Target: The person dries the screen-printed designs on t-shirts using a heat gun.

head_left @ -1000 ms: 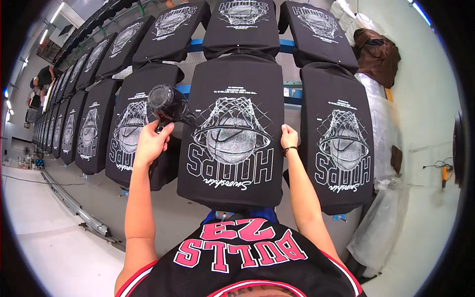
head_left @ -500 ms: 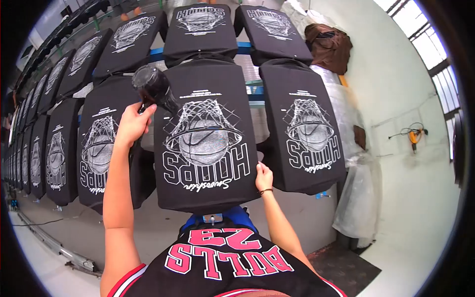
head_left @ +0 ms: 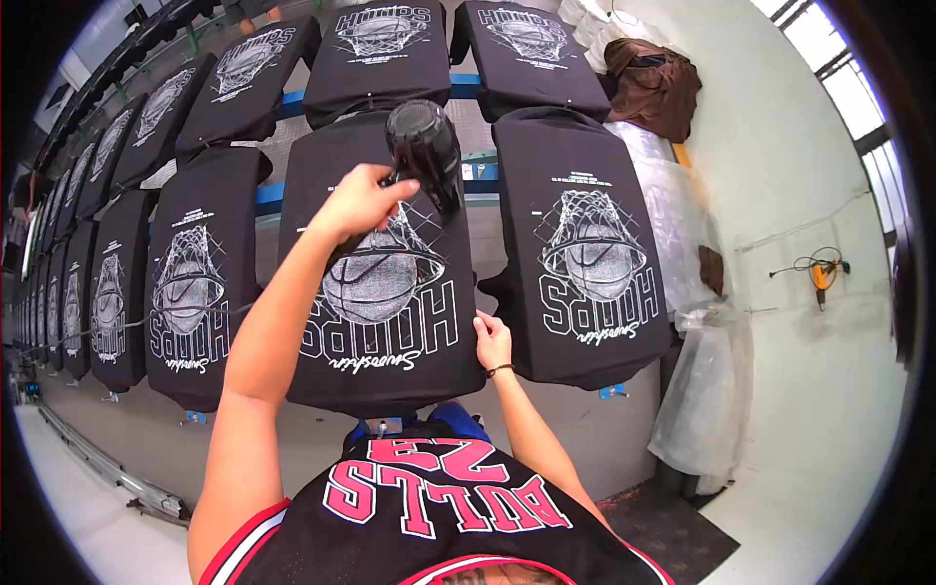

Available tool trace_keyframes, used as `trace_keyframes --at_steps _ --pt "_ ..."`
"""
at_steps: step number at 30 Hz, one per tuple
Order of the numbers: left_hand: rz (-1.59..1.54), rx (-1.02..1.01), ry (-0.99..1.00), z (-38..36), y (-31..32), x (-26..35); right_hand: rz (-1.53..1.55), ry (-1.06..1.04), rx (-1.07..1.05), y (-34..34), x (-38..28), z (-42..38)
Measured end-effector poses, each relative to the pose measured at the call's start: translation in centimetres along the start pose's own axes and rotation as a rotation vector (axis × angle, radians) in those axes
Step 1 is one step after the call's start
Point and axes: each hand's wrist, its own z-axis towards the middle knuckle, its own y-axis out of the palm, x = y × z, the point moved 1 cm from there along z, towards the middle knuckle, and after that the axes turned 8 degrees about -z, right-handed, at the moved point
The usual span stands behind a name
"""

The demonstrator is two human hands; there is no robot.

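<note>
Bright, even daylight comes in from the windows (head_left: pixel 846 93) on the right (slightly blown out), shadows stay soft, and the fisheye lens bends everything toward its dark rim.
</note>
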Motion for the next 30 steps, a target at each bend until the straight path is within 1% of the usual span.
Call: trace_keyframes --at_steps 2,3,5,6,7,9,10,11,13,15,16,17,19,21,24,27,28,30 --pt "0.040 0.054 -0.021 -2.7 1.7 0.9 0.096 -0.002 -0.060 0.3 0.4 1.1" --pt "0.048 0.084 -0.045 -4.1 2.5 1.2 0.073 -0.028 -0.105 -0.1 0.2 1.7" --pt "0.050 0.058 -0.098 -6.4 2.7 0.8 0.166 0.046 -0.204 0.2 0.7 3.0" --pt "-0.010 0.054 -0.095 -7.1 2.6 -1.0 0.233 0.067 -0.229 0.3 0.8 3.5" --pt "-0.042 0.095 -0.109 -8.7 2.9 -0.9 0.269 0.062 -0.236 0.6 1.2 3.9" --pt "0.020 0.175 -0.120 -11.5 2.8 -1.4 0.357 0.028 -0.231 1.5 1.6 4.6" --pt "-0.019 0.190 -0.140 -12.7 2.3 -1.3 0.236 0.042 -0.263 1.2 1.4 5.0" --pt "-0.060 0.202 -0.156 -14.0 1.6 -1.4 0.322 0.104 -0.288 0.5 -0.2 4.9" --pt "-0.216 0.288 -0.183 -16.2 -0.2 -3.9 0.360 0.080 -0.240 1.1 -0.2 5.3" --pt "-0.075 0.518 -0.219 -18.2 -1.0 -4.0 0.386 0.086 -0.241 2.0 0.5 5.8" --pt "-0.056 0.583 -0.222 -18.9 -1.8 -4.8 0.388 0.081 -0.223 2.4 0.8 6.1" --pt "0.035 0.664 -0.232 -19.5 -2.8 -5.8 0.389 0.075 -0.202 2.8 1.2 6.3" --pt "-0.003 0.691 -0.264 -21.4 -4.2 -6.8 0.407 0.072 -0.198 2.8 0.8 6.7" --pt "-0.070 0.627 -0.260 -23.9 -4.6 -7.5 0.396 0.074 -0.219 3.1 1.3 6.7" --pt "-0.057 0.684 -0.232 -27.0 -1.8 -7.8 0.318 0.049 -0.138 2.4 0.1 5.5" --pt "0.015 0.612 -0.250 -29.6 0.9 -7.4 0.294 -0.001 -0.088 1.7 0.5 2.1" --pt "-0.058 0.560 -0.261 -30.3 1.7 -7.0 0.350 -0.012 -0.061 1.8 1.4 0.6" --pt "-0.055 0.512 -0.225 -31.0 3.9 -6.6 0.361 -0.036 -0.088 1.1 3.5 -2.5"
